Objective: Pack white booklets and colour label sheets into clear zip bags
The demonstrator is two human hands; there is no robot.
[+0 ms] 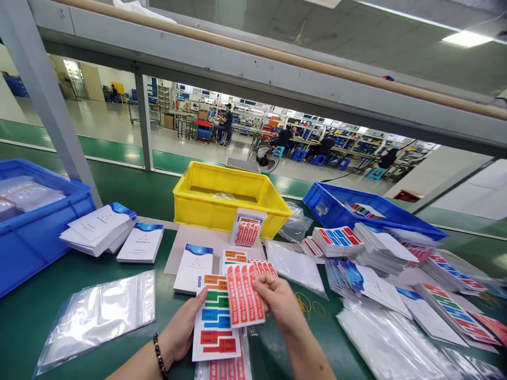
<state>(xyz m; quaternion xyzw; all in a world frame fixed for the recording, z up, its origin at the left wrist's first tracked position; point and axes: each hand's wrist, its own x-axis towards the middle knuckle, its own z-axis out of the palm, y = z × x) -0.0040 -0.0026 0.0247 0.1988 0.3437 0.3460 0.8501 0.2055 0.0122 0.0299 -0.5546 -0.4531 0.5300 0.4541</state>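
Note:
My left hand (182, 322) grips a white sheet of orange, green, blue and red labels (216, 338) by its left edge. In my right hand (279, 301), between thumb and fingers, is a sheet of red labels (245, 298), which overlaps the multicoloured sheet's right side. Below them, a clear plastic bag with red label sheets (227, 369) partly shows. Just beyond my hands stands a stack of white booklets with blue tops (194, 269), and more label sheets (235, 256) lie beside it, partly covered.
A yellow bin (229, 211) stands behind, with a small pack of red labels (248, 229) leaning on it. Blue bins (43, 221) flank both sides. Clear bags (106, 316) lie left; booklets, label stacks (338, 240) and bags crowd the right. Rubber bands (304, 305) lie near my right hand.

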